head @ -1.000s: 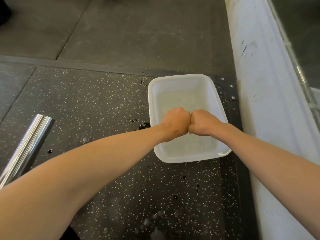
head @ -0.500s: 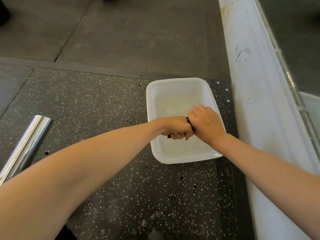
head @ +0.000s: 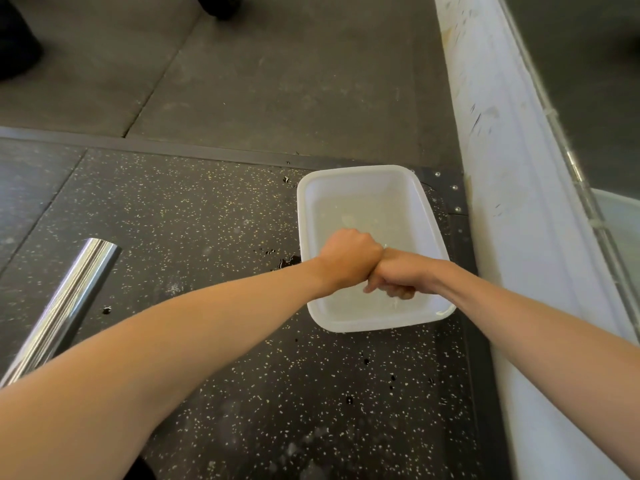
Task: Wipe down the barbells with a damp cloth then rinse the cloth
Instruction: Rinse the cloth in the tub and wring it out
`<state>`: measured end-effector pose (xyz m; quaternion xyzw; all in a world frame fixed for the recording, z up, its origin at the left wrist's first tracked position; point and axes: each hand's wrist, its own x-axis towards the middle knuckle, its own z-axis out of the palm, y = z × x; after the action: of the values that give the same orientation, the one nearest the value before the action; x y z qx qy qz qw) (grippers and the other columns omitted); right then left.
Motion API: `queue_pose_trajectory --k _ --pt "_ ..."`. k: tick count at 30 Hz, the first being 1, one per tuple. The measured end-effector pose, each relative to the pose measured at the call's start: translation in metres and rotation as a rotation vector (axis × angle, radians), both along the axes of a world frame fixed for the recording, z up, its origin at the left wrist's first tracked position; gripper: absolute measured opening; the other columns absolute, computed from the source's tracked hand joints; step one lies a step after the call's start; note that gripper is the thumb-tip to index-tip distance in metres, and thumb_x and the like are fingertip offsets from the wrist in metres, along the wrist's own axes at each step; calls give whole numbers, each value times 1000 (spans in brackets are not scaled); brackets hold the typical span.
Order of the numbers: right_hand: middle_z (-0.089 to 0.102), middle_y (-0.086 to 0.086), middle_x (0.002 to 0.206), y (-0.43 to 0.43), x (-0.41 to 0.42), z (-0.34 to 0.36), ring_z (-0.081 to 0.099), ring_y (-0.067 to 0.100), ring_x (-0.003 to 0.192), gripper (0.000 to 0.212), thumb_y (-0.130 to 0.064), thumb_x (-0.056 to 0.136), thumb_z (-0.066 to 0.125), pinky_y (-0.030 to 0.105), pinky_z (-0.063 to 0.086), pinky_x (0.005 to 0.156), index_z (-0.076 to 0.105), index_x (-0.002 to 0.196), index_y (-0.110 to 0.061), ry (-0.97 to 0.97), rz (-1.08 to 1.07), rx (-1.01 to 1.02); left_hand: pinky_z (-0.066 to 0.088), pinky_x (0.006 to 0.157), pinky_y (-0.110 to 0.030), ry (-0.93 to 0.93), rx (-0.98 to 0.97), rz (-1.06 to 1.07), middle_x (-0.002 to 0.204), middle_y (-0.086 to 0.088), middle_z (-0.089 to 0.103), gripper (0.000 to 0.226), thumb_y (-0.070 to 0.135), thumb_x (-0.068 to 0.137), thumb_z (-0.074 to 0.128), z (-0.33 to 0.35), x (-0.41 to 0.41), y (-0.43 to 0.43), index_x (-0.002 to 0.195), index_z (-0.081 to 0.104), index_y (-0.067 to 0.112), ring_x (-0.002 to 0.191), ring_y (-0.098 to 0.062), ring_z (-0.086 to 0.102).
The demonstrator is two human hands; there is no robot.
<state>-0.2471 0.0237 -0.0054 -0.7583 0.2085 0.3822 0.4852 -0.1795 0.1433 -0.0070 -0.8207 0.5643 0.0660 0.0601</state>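
A white plastic tub (head: 356, 172) holding shallow water stands on the speckled black rubber floor. Both my fists are pressed together above its near half. My left hand (head: 349, 259) is curled tight with the knuckles up. My right hand (head: 394, 280) is turned under, its fingers curled beneath. The cloth is hidden inside the two fists, and a few drops fall from below my right hand. The chrome end of a barbell (head: 69, 303) lies on the floor at the left, away from both hands.
A white painted ledge (head: 502, 168) runs along the right, close beside the tub. Water splashes (head: 287, 261) dot the floor left of the tub. Grey mats lie beyond a metal strip, with dark objects (head: 221, 5) at the top edge.
Both fists have twisted against each other over the tub. My right hand has rolled from on top to underneath, and the dark bit of cloth seen between them is now hidden.
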Motion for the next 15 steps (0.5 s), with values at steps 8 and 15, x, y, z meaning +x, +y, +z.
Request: queue_pose_trajectory --k 8,15 --pt "41 -1 61 -4 -14 -1 32 13 53 29 -15 90 70 24 26 48 50 69 -18 59 -44 -7 34 53 -30 88 -19 78 69 0 50 4 15 81 62 -11 -5 0 78 60 16 63 -28 56" --pt "65 14 112 -12 -5 47 68 28 97 32 -32 99 58 34 58 73 57 123 -10 -86 -748 -149 42 48 -26 1351 -346 892 89 -7 56 22 35 99 58 20 0 15 107 46 19 66 -16 49"
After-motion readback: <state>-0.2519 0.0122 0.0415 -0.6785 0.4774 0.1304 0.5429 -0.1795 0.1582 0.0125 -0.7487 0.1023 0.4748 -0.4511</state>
